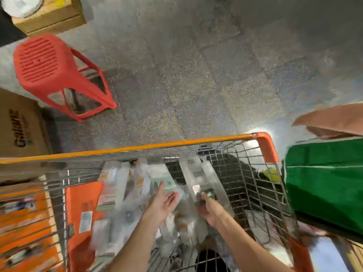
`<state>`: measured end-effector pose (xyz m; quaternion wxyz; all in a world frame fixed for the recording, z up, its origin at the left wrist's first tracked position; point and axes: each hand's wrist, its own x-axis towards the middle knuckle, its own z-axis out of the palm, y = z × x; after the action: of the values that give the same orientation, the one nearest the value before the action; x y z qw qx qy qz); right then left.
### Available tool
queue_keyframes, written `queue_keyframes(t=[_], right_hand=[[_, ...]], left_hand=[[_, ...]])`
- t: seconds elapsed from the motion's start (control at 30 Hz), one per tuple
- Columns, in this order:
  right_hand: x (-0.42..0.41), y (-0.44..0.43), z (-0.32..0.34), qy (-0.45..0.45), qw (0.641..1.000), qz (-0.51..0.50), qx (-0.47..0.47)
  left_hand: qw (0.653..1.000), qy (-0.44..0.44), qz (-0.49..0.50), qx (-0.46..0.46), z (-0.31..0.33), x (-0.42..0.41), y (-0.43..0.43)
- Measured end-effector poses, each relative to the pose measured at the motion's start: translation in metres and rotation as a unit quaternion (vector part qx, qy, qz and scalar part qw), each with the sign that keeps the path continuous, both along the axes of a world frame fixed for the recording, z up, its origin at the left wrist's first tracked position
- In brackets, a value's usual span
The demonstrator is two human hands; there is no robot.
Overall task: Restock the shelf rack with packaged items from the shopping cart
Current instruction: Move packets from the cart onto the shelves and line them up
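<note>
I look down into a wire shopping cart (253,173) with an orange rim. Several clear plastic packages (115,185) lie piled inside, beside a flat orange pack (82,209) on the left. My left hand (163,203) reaches into the pile with its palm up and fingers spread, holding nothing. My right hand (210,209) is closed around the lower end of a long clear package (193,173) that leans against the cart's far wall. The frame is blurred by motion. No shelf rack is in view.
A red plastic stool (57,75) stands on the speckled floor at the upper left. Cardboard boxes (21,126) sit along the left edge. A green bag (324,183) and a brown flap (334,118) hang at the right of the cart.
</note>
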<state>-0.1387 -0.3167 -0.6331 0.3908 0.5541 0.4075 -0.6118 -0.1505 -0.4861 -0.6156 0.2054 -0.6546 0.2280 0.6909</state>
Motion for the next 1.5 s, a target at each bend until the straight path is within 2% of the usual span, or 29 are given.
queue_keyframes(t=[0.1, 0.2, 0.33, 0.47, 0.57, 0.7, 0.87, 0.93, 1.03, 1.13, 1.3, 1.4, 1.5], right_hand=[[-0.006, -0.004, -0.018, -0.018, 0.998, -0.06, -0.015], [-0.004, -0.002, -0.029, -0.022, 0.999, -0.032, -0.011], [-0.008, 0.001, -0.027, 0.005, 0.996, 0.024, -0.081], [-0.011, 0.004, -0.016, 0.042, 0.995, 0.059, -0.075], [-0.009, 0.014, 0.0, 0.071, 0.991, 0.079, -0.081], [0.005, 0.022, 0.024, 0.107, 0.987, 0.071, -0.1], [0.021, 0.024, 0.065, 0.142, 0.977, 0.035, -0.152], [0.033, 0.022, 0.081, 0.164, 0.974, 0.028, -0.154], [0.056, 0.014, 0.1, 0.192, 0.974, 0.034, -0.112], [0.078, 0.006, 0.124, 0.237, 0.968, 0.031, -0.07], [0.11, -0.011, 0.176, 0.333, 0.939, -0.081, -0.039], [0.129, -0.013, 0.217, 0.409, 0.908, -0.084, -0.025], [0.158, -0.005, 0.25, 0.434, 0.883, -0.172, 0.052]], left_hand=[[0.995, -0.004, 0.099, -0.003, -0.012, -0.011, 0.008], [0.988, 0.006, 0.152, -0.037, -0.018, -0.01, 0.014], [0.979, 0.016, 0.196, -0.053, -0.013, -0.013, 0.014], [0.969, 0.013, 0.233, -0.077, -0.008, -0.011, 0.011], [0.973, 0.012, 0.18, -0.144, -0.008, 0.0, 0.013], [0.967, 0.072, 0.074, -0.232, 0.02, 0.039, 0.005], [0.928, 0.196, -0.1, -0.302, 0.063, 0.069, -0.006], [0.924, 0.222, -0.114, -0.291, 0.079, 0.071, -0.013], [0.938, 0.232, -0.059, -0.251, 0.106, 0.075, -0.021], [0.924, 0.245, -0.077, -0.282, 0.125, 0.079, -0.026], [0.916, 0.345, -0.112, -0.174, 0.175, 0.103, -0.033], [0.888, 0.395, -0.187, -0.146, 0.205, 0.114, -0.027], [0.853, 0.441, -0.245, -0.132, 0.242, 0.123, -0.009]])
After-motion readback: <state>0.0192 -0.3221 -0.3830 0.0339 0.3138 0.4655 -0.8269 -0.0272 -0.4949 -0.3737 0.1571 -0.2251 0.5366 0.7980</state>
